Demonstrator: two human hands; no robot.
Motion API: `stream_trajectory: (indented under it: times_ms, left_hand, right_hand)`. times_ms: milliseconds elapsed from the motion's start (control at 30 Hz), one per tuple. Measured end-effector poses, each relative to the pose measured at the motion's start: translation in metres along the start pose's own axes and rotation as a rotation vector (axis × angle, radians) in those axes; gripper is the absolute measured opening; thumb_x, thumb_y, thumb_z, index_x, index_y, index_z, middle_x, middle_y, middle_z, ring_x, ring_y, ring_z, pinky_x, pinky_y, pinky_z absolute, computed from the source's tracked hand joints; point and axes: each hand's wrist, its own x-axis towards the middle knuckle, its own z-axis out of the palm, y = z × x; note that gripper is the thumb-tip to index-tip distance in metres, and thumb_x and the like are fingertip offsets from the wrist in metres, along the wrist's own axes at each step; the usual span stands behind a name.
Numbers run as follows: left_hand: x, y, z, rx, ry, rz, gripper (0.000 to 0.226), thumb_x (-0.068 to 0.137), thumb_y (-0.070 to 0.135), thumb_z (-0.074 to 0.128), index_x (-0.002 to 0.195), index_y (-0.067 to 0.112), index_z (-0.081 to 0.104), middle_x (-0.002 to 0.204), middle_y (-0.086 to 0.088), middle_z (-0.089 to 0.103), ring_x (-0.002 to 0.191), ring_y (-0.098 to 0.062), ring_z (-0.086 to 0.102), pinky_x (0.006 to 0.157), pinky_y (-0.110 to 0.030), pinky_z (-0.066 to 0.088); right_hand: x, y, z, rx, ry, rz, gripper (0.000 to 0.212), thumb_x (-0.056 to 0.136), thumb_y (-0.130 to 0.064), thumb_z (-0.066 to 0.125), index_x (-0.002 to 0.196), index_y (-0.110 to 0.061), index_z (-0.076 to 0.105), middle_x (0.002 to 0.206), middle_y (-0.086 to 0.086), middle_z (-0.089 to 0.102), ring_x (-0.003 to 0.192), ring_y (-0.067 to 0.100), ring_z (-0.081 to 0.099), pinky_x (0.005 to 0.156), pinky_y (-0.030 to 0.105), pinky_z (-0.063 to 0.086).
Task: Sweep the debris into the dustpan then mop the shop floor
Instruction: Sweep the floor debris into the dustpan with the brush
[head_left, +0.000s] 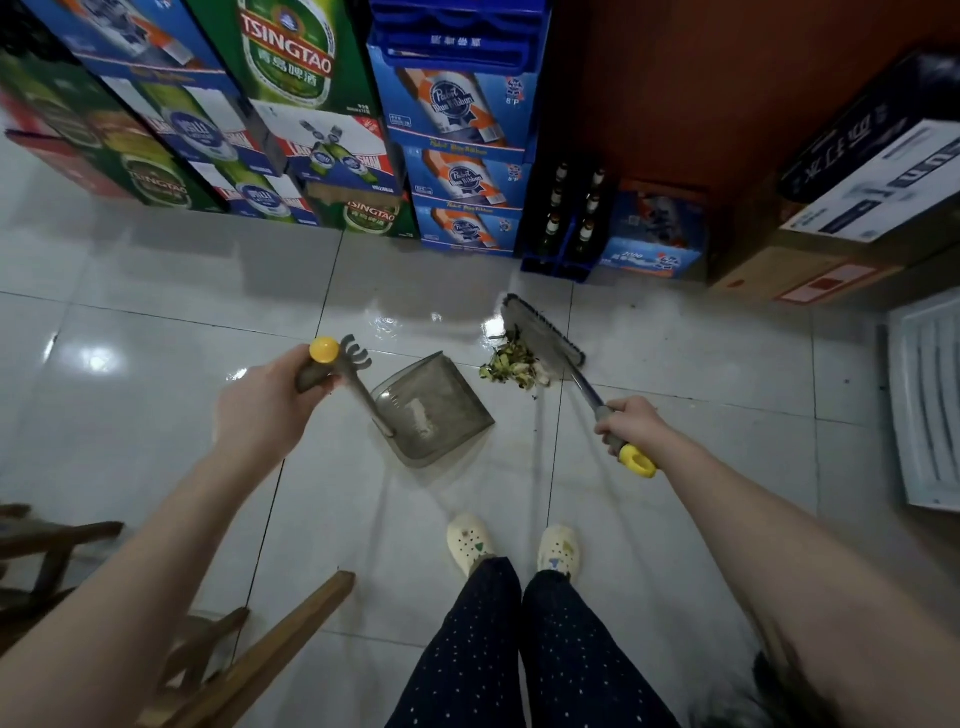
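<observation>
In the left hand (270, 402), fingers curled round the grey grip just under its yellow cap, is the long handle of the dustpan (434, 410), whose tray sits on the floor (156, 332) ahead of that hand and inward, between the two hands. The right hand (631, 423) is wrapped round the broom (543, 332) low on its shaft, just above the yellow end, and the bristle head lies forward of it, touching the far side of the debris (514, 366). That heap rests near the pan's open lip but apart from it. Both tools look like light, stiff plastic, best held at the padded grips as they are now. The debris looks like loose, light scraps (possibly damp, so it may smear rather than roll). The glossy tile beyond the pan shines as if wet, so I would expect it to be slippery. Count: one dustpan, one broom, one heap of debris, and no mop in view. Stacked beer cartons (457, 171) stand beyond both hands.
</observation>
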Motion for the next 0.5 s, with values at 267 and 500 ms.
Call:
stream_trajectory:
  times_ms: [267, 500]
  left_hand:
    - [0.026, 0.005, -0.001, 0.007, 0.025, 0.029, 0.021, 0.089, 0.040, 0.058, 0.102, 0.023, 0.059, 0.080, -0.012, 0.064, 0.078, -0.038, 0.058, 0.059, -0.034, 0.035]
    - [0.033, 0.004, 0.005, 0.040, 0.025, 0.058, 0.021, 0.090, 0.045, 0.054, 0.101, 0.029, 0.057, 0.077, -0.007, 0.064, 0.076, -0.036, 0.058, 0.059, -0.035, 0.042]
  right_hand:
    - [0.016, -0.007, 0.004, 0.031, 0.014, 0.005, 0.009, 0.084, 0.007, 0.053, 0.092, 0.002, 0.055, 0.057, 0.012, 0.047, 0.040, 0.020, 0.043, 0.043, 0.023, 0.039]
    - [0.021, -0.005, 0.027, 0.013, 0.005, 0.011, 0.004, 0.081, 0.006, 0.053, 0.082, 0.001, 0.054, 0.052, 0.011, 0.047, 0.035, 0.019, 0.042, 0.050, 0.027, 0.039]
